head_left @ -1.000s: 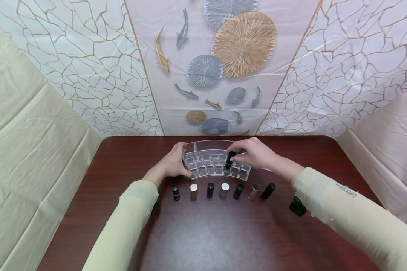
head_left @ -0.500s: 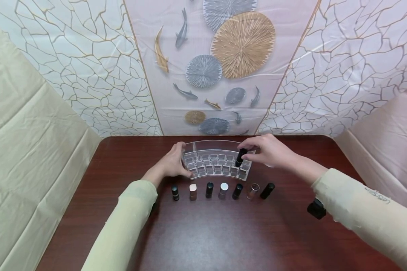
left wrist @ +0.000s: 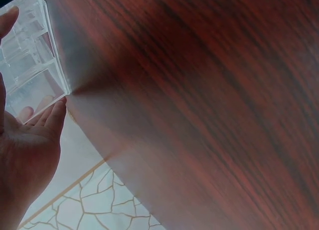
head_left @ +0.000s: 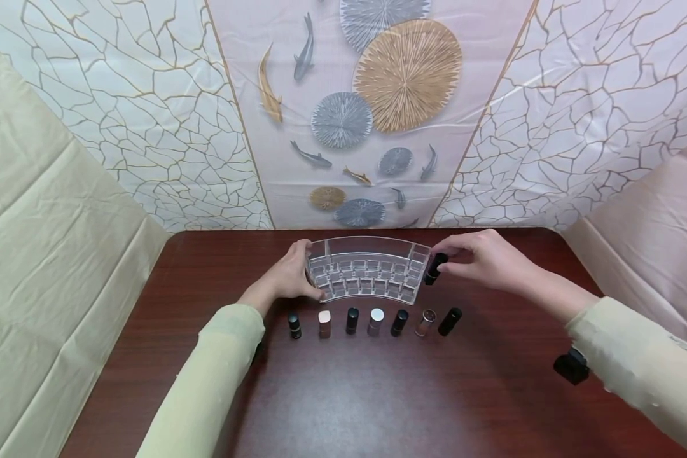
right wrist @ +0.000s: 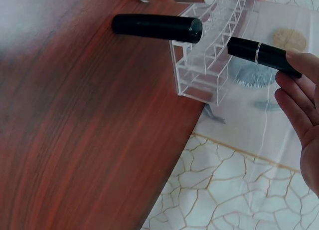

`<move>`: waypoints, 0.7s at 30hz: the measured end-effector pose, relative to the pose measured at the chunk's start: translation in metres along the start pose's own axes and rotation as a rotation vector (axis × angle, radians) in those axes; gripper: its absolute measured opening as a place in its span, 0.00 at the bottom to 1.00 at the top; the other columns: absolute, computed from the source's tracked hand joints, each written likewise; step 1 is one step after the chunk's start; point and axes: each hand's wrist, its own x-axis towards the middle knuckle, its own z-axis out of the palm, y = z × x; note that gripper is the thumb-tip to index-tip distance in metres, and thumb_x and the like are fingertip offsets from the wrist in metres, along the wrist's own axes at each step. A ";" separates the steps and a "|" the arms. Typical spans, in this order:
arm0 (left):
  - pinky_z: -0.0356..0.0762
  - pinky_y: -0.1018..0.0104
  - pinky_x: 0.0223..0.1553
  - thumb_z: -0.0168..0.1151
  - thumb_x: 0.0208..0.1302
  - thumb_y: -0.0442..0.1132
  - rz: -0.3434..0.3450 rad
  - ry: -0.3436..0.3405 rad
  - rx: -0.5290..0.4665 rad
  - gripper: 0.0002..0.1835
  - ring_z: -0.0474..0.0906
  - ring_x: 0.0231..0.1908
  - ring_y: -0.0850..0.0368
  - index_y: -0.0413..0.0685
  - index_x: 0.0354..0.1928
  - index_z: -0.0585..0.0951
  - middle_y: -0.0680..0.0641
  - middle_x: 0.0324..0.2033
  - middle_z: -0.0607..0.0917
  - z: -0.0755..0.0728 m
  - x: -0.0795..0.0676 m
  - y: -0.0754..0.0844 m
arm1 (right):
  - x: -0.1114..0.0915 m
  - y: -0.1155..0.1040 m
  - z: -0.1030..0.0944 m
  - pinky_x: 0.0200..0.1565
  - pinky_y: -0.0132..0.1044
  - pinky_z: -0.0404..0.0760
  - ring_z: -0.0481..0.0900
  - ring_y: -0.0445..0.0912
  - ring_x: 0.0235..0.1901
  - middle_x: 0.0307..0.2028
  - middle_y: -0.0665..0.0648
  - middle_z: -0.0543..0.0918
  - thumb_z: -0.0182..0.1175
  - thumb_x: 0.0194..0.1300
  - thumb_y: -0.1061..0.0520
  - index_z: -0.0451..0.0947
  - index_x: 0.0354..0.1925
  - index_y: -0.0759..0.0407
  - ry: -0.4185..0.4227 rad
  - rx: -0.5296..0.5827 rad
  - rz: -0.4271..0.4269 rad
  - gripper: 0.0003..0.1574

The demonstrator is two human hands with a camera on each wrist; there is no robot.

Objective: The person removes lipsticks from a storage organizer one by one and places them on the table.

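Note:
A clear acrylic lipstick organizer [head_left: 372, 270], curved and stepped with many small compartments, stands near the back of the table. My left hand [head_left: 291, 273] holds its left end, thumb at the front corner and fingers at the back corner; in the left wrist view the fingers [left wrist: 52, 115] lie against its edge. Just off the right end, my right hand [head_left: 486, 257] pinches a black lipstick [right wrist: 256, 53] with a thin silver band by its upper part. The lipstick tilts slightly and its lower end hangs beside the organizer's right wall.
In front of the organizer stands a row of several lipsticks, from a black one [head_left: 294, 326] at left past a pink-capped one [head_left: 324, 324] and a silver-capped one [head_left: 376, 322] to a black tube [head_left: 450, 322] at right. Patterned cloth [head_left: 343, 191] hangs behind the table [head_left: 343, 394].
My right hand has moved right with the black lipstick, from above the organizer's right compartments to beyond its right end. The left hand and the row of lipsticks stay put.

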 end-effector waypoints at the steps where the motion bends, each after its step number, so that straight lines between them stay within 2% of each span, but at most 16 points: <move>1: 0.70 0.47 0.72 0.90 0.43 0.48 -0.003 -0.003 0.003 0.67 0.71 0.68 0.38 0.36 0.78 0.55 0.34 0.71 0.66 0.000 0.000 0.000 | -0.003 0.001 -0.001 0.39 0.39 0.83 0.88 0.40 0.38 0.37 0.42 0.91 0.78 0.61 0.64 0.90 0.50 0.49 0.007 -0.010 -0.001 0.19; 11: 0.71 0.47 0.71 0.89 0.43 0.48 -0.008 -0.009 0.026 0.66 0.72 0.67 0.38 0.35 0.77 0.55 0.33 0.71 0.66 -0.003 0.000 0.003 | -0.028 0.012 -0.012 0.37 0.38 0.81 0.88 0.41 0.37 0.37 0.42 0.91 0.79 0.60 0.62 0.91 0.50 0.50 0.048 -0.062 0.050 0.19; 18: 0.71 0.48 0.71 0.89 0.44 0.49 -0.019 -0.017 0.027 0.66 0.72 0.67 0.39 0.36 0.78 0.55 0.33 0.71 0.66 -0.002 0.001 0.003 | -0.051 0.022 -0.016 0.38 0.26 0.77 0.88 0.40 0.37 0.37 0.41 0.91 0.81 0.58 0.60 0.91 0.50 0.48 0.084 -0.099 0.096 0.21; 21: 0.71 0.48 0.71 0.89 0.44 0.49 -0.020 -0.015 0.025 0.66 0.72 0.67 0.39 0.36 0.78 0.55 0.33 0.71 0.67 -0.002 0.000 0.004 | -0.059 0.025 -0.016 0.38 0.26 0.77 0.88 0.40 0.37 0.37 0.42 0.91 0.81 0.57 0.60 0.91 0.49 0.48 0.091 -0.108 0.095 0.21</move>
